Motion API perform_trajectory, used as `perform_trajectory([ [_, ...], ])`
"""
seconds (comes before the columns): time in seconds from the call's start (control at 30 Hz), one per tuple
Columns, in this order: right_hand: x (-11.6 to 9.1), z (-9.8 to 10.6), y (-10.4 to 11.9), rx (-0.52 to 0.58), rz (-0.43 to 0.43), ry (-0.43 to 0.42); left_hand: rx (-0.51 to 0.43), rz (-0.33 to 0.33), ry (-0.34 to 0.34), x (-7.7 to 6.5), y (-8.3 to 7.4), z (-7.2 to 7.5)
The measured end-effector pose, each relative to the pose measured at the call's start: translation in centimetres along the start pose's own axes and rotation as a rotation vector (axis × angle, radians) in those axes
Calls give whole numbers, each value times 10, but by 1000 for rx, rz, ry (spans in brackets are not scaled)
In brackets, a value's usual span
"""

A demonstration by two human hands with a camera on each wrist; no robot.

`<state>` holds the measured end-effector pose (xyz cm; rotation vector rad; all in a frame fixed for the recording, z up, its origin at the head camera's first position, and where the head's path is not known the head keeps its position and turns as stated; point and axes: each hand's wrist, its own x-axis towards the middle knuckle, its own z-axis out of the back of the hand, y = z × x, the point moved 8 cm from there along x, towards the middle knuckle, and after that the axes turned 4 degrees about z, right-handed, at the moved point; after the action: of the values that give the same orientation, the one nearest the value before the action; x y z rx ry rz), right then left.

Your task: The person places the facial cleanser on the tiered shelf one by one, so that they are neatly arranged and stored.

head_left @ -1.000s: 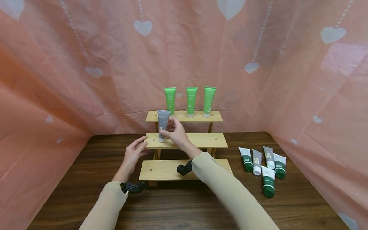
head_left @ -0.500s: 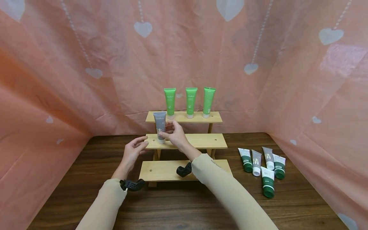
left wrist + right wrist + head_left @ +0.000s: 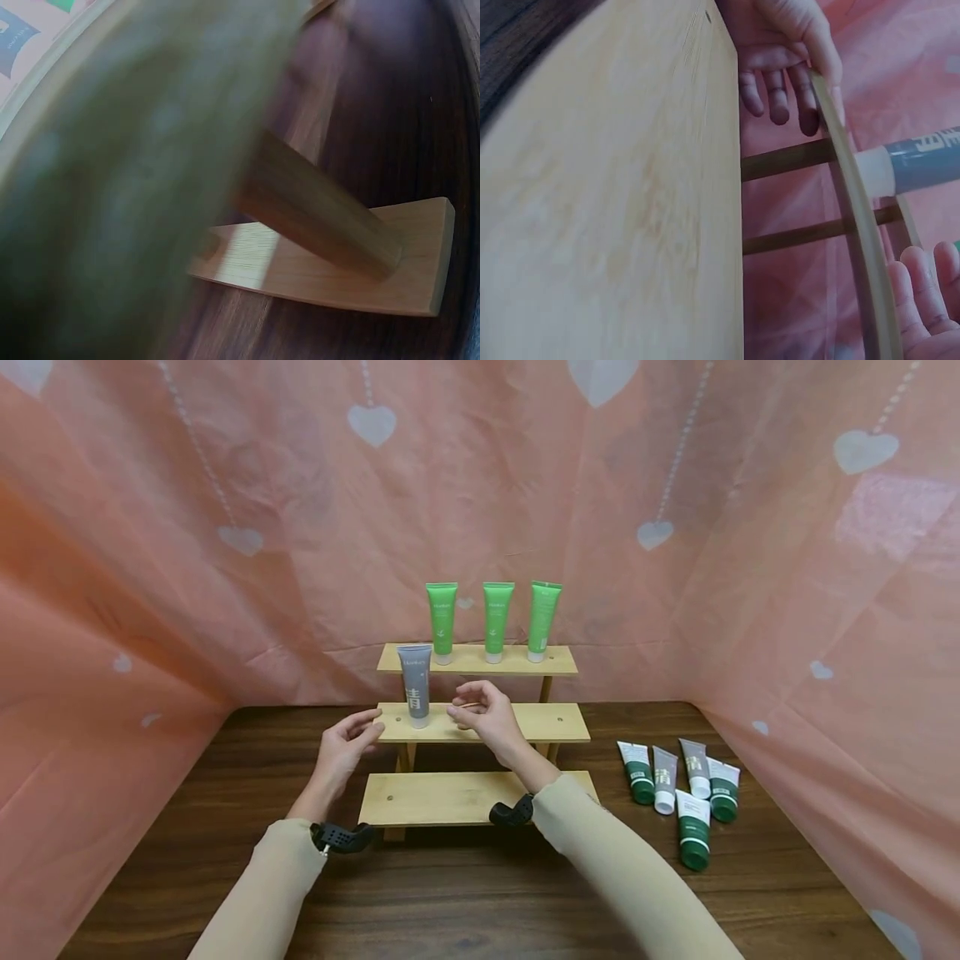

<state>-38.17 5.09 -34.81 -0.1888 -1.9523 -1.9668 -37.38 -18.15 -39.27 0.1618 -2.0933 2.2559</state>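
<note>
Upright grey tube (image 3: pixel 417 683); pale lettering (image 3: pixel 413 698)

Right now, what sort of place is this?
Maybe a little display corner, I'm not sure: a pink curtain with white hearts hangs behind a dark wooden table, where a stepped wooden stand holds green tubes and one grey tube.

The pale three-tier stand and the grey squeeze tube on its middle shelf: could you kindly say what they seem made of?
The pale three-tier stand looks like smooth matte wood, since grain streaks show in the right wrist view. The grey squeeze tube seems satin plastic, perhaps laminate, given its soft sheen and flat sealed end.
</note>
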Motion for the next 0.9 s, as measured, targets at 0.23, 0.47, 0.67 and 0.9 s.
perform_trajectory([
  [0.23,-15,18,8,82,9,-22,10,7,18,-2,-3,-1],
  [0.47,-28,34,12,126,35,-51,14,28,32,-3,-3,-2],
  [0.67,-35,43,11,106,24,-57,17,45,45,-3,-1,-2],
  [0.9,-46,47,19,94,12,-39,12,29,67,-2,-3,-4],
])
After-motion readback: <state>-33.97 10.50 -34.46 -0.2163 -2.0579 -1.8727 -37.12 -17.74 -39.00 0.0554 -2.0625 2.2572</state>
